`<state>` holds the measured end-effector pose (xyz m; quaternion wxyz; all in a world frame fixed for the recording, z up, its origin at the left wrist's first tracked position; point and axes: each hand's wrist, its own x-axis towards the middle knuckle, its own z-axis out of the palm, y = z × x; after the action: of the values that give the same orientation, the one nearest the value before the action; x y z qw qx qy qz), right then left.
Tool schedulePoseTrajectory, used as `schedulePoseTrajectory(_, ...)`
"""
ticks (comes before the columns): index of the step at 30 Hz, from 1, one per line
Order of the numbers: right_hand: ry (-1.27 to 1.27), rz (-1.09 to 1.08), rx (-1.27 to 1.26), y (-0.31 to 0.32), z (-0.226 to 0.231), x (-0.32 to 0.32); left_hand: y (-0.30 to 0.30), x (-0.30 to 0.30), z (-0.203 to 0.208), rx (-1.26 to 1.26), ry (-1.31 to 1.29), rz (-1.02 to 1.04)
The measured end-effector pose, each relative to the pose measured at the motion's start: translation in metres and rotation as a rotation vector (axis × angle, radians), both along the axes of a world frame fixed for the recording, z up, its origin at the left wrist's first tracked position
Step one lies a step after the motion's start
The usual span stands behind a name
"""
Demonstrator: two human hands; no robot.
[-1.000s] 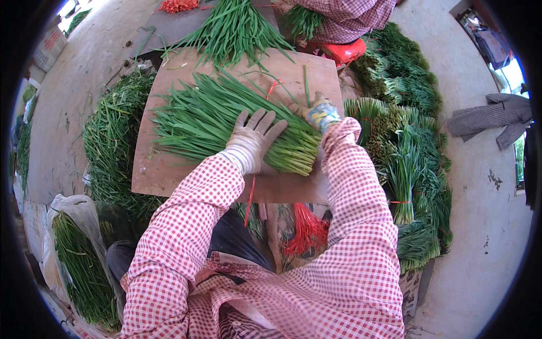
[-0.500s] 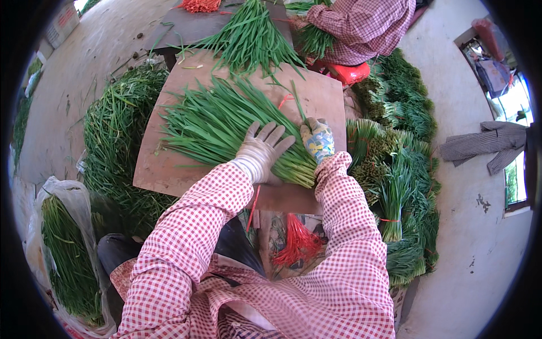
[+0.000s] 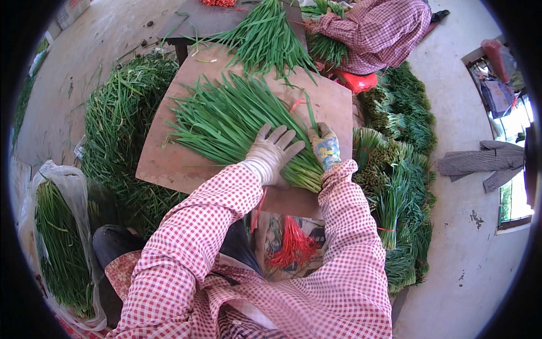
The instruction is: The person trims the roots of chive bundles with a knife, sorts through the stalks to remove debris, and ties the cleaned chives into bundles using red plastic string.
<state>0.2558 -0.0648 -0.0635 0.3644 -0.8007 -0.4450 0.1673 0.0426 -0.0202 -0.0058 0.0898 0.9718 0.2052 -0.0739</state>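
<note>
A loose, fanned bundle of garlic chives (image 3: 226, 116) lies slantwise on a brown board (image 3: 161, 161), leaf tips at the far left and pale stem ends near my right hand. My left hand (image 3: 270, 151), in a grey-white glove, rests on the stems with its fingers spread. At the stem side, my right hand (image 3: 326, 148), gloved with a blue and yellow patterned cuff, has its fingers curled against the bundle; a single chive leaf sticks up from it. Its fingertips are partly hidden. A red tie (image 3: 297, 103) lies beyond the bundle, and another red strip (image 3: 258, 209) dangles below my left hand.
More chives (image 3: 268, 37) lie at the board's far edge. Heaped greens (image 3: 121, 124) flank the left, with a plastic bag of greens (image 3: 62, 248) nearer. Stacked bundles (image 3: 389, 186) line the right. Red ties (image 3: 293, 243) hang below the board. A co-worker (image 3: 378, 34) sits far right.
The whole view has shifted slightly, so the board and hands sit a little further right. Both hands stay on the chives, the right one's fingers still curled at the stems.
</note>
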Motion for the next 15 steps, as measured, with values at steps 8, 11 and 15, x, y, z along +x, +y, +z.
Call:
schedulePoseTrajectory(8, -0.239, 0.573, -0.193, -0.017, 0.074, -0.037, 0.003, -0.004, -0.004, -0.022, -0.085, 0.010)
schedulePoseTrajectory(11, -0.481, 0.669, -0.524, -0.024, 0.094, -0.062, 0.002, -0.006, -0.012, -0.025, -0.142, 0.012)
schedulePoseTrajectory(15, -0.626, 0.645, -0.501, -0.034, 0.080, -0.065, 0.007, -0.006, -0.009, -0.060, -0.156, -0.024)
